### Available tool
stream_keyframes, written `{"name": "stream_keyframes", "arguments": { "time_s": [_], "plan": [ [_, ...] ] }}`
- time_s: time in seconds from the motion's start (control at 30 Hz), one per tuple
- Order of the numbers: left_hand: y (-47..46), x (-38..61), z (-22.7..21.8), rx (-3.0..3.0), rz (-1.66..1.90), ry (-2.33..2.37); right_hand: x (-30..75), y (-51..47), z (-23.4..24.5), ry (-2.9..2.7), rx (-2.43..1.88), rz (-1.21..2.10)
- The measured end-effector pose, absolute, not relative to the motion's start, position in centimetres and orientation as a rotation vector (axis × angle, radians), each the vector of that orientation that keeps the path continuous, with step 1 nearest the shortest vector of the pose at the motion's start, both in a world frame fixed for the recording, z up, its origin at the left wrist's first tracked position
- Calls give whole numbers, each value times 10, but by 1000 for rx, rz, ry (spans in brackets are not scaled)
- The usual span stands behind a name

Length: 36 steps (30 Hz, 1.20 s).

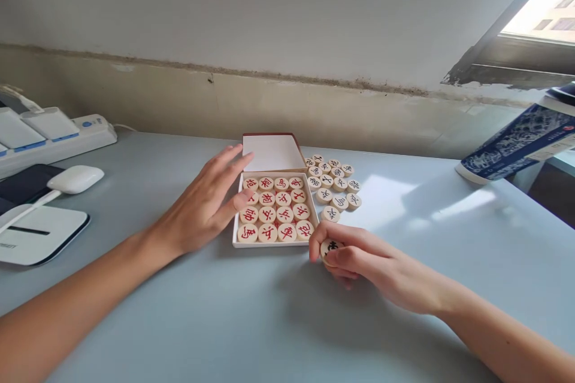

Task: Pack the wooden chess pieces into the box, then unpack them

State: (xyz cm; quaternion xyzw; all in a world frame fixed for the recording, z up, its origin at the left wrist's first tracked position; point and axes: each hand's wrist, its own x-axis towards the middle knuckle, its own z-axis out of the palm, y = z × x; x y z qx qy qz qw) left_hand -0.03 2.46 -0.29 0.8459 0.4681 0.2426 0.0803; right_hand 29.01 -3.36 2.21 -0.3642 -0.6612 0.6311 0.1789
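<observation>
A white box (269,245) holds rows of round Chinese chess pieces (267,213) with red characters. Behind it lies its lid (271,152), inner white side up. My left hand (202,203) is at the box's left side, fingers apart, with the thumb tip over a red piece near the left edge. Just off the box's front right corner, my right hand (363,254) pinches a chess piece (329,248) with a black character between thumb and fingers. More black-marked chess pieces (340,201) lie loosely grouped on the table right of the box.
On the left stand a white power strip (96,130) with plugged-in adapters, a white earphone case (76,179) and a white charging pad (49,233). A blue patterned cup (507,137) leans at the right. The grey wall (269,24) rises behind the table (202,323).
</observation>
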Motion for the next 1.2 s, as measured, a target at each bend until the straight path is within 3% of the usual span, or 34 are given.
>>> {"name": "stream_keyframes", "arguments": {
  "time_s": [0.2,0.67,1.03,1.2],
  "plan": [
    [36,-3,-9,2360,470,1403,291,-31,25,-1944,-1058,1778],
    [36,-5,-9,2374,555,1443,289,-34,26,-1791,-1019,1871],
    [35,-5,-7,2395,581,1425,284,-44,29,-2093,-1053,1491],
    [35,-4,-11,2415,648,1397,281,-46,31,-2165,-1059,1552]
  ]
}}
